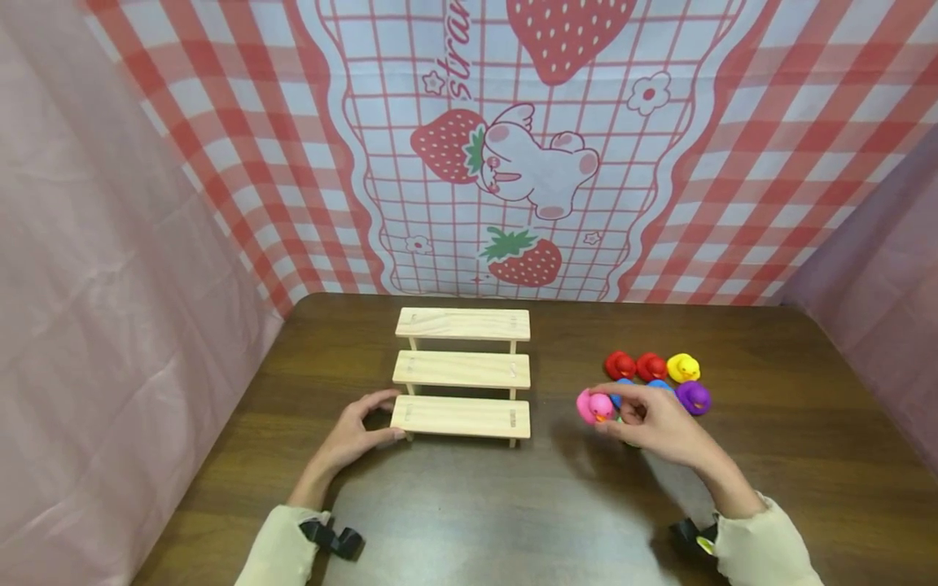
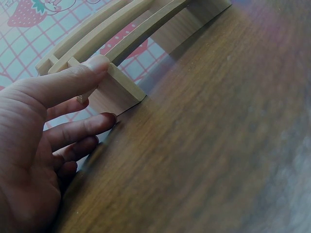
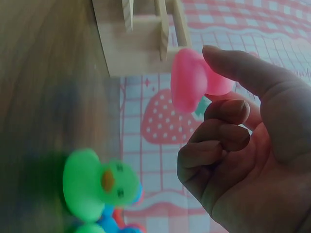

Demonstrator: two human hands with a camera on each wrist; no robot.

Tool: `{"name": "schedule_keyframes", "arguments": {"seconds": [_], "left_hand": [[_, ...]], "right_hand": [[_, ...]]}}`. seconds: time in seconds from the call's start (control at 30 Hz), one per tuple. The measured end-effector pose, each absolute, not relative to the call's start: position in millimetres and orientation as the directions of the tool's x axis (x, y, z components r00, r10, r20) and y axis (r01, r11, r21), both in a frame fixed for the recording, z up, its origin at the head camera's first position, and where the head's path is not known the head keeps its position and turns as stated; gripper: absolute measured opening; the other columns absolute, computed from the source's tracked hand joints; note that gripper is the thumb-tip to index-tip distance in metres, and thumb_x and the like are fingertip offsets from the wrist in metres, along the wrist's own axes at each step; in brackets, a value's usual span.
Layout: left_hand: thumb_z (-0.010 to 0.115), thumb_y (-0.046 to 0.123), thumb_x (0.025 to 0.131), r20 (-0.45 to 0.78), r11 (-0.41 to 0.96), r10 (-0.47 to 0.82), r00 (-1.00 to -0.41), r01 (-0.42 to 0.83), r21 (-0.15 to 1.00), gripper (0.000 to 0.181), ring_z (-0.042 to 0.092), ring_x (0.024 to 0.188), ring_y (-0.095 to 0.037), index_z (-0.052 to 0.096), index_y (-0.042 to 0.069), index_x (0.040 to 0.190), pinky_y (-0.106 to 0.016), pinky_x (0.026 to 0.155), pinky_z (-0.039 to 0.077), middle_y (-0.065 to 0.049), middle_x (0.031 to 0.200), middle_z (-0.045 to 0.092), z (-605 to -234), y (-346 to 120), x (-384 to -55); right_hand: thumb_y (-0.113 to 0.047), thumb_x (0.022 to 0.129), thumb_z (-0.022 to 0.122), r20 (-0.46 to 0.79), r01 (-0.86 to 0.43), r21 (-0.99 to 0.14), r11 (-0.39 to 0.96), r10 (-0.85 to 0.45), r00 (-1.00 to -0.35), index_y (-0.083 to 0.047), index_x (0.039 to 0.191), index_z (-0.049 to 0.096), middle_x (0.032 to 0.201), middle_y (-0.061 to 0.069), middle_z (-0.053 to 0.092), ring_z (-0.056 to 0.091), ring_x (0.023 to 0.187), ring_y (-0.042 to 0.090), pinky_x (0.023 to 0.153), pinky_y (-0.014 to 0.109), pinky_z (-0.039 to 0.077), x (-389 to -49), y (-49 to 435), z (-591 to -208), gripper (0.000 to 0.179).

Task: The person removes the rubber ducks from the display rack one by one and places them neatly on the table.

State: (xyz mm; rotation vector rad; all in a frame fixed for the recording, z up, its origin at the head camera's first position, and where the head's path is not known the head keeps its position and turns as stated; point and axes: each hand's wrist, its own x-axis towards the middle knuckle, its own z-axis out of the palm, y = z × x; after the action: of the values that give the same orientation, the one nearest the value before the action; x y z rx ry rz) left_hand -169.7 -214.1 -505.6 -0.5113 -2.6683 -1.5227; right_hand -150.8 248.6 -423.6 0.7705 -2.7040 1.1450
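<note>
A pale wooden three-step display stand stands on the table. My left hand holds the left end of its lowest step; in the left wrist view the thumb lies on the step's corner and other fingers are near its side panel. Between thumb and index finger, my right hand pinches a pink rubber duck, above the table to the right of the stand. The other right fingers are curled in the right wrist view. Close below this hand is a green rubber duck, mostly hidden from the head view.
Behind the right hand are red ducks, a yellow duck, a purple duck and partly covered blue ducks. A strawberry-print cloth hangs at the back of the brown table, with pink curtains on both sides.
</note>
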Motion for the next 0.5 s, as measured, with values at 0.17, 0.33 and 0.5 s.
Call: {"name": "schedule_keyframes", "arguments": {"seconds": [0.17,0.33,0.5], "left_hand": [[0.085,0.015,0.078,0.198,0.468,0.264,-0.944,0.305,0.83,0.057,0.06,0.107,-0.012,0.064,0.004,0.13,-0.034,0.103,0.043,-0.008,0.1,0.074,-508.2,-214.2,-169.3],[0.086,0.015,0.078,0.195,0.474,0.258,-0.946,0.299,0.828,0.058,0.059,0.107,-0.008,0.064,0.005,0.13,-0.032,0.103,0.042,-0.008,0.1,0.074,-507.7,-214.0,-169.3],[0.086,0.016,0.077,0.176,0.475,0.257,-0.95,0.283,0.833,0.059,0.059,0.109,-0.009,0.064,0.005,0.131,-0.037,0.105,0.042,-0.008,0.102,0.074,-505.6,-213.7,-169.9]], "right_hand": [[-0.013,0.079,0.084,0.253,-0.456,-0.649,0.61,-0.392,-0.884,-0.014,0.115,0.072,0.061,-0.015,0.038,0.036,0.056,-0.004,0.048,0.02,0.032,-150.6,268.3,-422.3,0.037],[-0.015,0.079,0.084,0.237,-0.417,-0.636,0.649,-0.35,-0.906,-0.011,0.115,0.072,0.061,-0.013,0.041,0.039,0.056,-0.001,0.048,0.022,0.032,-150.2,288.6,-420.9,0.038],[-0.017,0.082,0.083,0.189,-0.362,-0.646,0.672,-0.319,-0.929,-0.012,0.118,0.071,0.061,-0.011,0.042,0.04,0.055,0.002,0.047,0.023,0.032,-147.4,306.3,-420.6,0.039]]}}
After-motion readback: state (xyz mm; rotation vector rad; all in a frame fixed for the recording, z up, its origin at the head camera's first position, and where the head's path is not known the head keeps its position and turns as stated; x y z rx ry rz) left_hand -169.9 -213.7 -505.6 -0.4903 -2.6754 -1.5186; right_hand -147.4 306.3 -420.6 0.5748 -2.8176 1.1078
